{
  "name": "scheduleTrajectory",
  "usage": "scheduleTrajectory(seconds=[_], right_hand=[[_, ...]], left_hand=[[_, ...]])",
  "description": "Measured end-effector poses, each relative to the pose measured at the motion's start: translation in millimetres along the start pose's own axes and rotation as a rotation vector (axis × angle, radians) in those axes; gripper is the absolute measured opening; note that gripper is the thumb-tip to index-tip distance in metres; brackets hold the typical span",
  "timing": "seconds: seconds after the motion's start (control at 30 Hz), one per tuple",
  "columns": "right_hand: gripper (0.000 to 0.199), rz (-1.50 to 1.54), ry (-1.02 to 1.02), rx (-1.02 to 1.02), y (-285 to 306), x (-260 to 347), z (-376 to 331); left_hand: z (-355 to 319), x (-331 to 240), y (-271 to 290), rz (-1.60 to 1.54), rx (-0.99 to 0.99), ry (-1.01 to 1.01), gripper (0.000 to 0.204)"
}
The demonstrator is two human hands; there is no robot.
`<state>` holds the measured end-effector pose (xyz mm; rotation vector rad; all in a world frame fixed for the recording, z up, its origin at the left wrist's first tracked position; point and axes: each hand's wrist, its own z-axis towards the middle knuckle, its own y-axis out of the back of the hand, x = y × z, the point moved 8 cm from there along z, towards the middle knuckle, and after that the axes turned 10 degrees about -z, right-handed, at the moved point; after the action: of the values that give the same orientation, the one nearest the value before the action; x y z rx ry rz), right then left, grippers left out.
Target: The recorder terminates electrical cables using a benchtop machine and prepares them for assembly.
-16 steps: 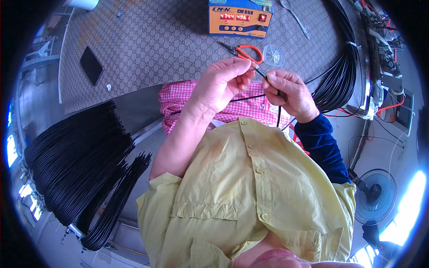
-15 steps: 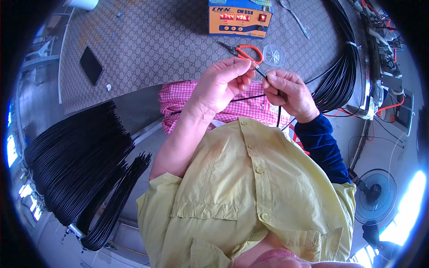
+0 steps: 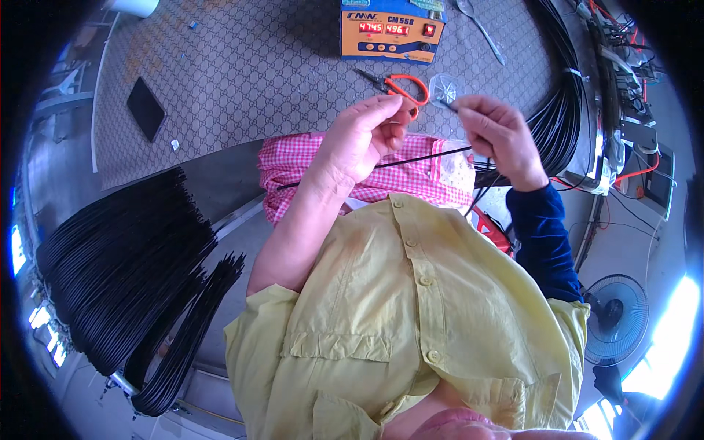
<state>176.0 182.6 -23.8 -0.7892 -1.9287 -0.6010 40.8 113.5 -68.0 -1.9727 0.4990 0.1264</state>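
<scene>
My right hand [image 3: 502, 139] pinches a thin black cable near its end, beside a small clear round dish [image 3: 443, 89]. My left hand [image 3: 359, 139] is apart from it, thumb and fingers closed together next to the orange handles of a pair of scissors [image 3: 408, 86]. A thin sliver shows at the left fingertips, too small to name. Another stretch of black cable [image 3: 425, 157] crosses the pink checked cloth [image 3: 293, 158] on my lap, below both hands.
An orange and blue counter box [image 3: 389, 37] stands at the back of the patterned table. A black phone-like slab [image 3: 147, 109] lies left, a spoon [image 3: 480, 31] at the back right. Black cable bundles hang at right [image 3: 561, 128] and left [image 3: 125, 264]. A fan [image 3: 616, 319] stands lower right.
My right hand has moved right, drawing the cable end away from my left fingers. My left hand stays almost in place, its fingers still closed.
</scene>
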Motion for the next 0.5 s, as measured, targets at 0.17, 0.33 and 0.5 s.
scheduleTrajectory(seconds=[0.17, 0.33, 0.5], right_hand=[[0.011, -0.842, 0.296, -0.352, 45.9, 9.9, 15.9], [0.009, -1.179, 0.338, -0.389, 45.6, -2.2, 33.4], [0.013, -1.322, 0.26, -0.389, 45.9, -7.0, 44.4]], left_hand=[[0.5, 12.0, 26.9, 0.031, -0.063, -0.005, 0.017], [-2.5, 21.5, 40.9, 0.065, -0.124, -0.001, 0.016], [-3.8, 24.6, 47.6, 0.081, -0.142, 0.005, 0.016]])
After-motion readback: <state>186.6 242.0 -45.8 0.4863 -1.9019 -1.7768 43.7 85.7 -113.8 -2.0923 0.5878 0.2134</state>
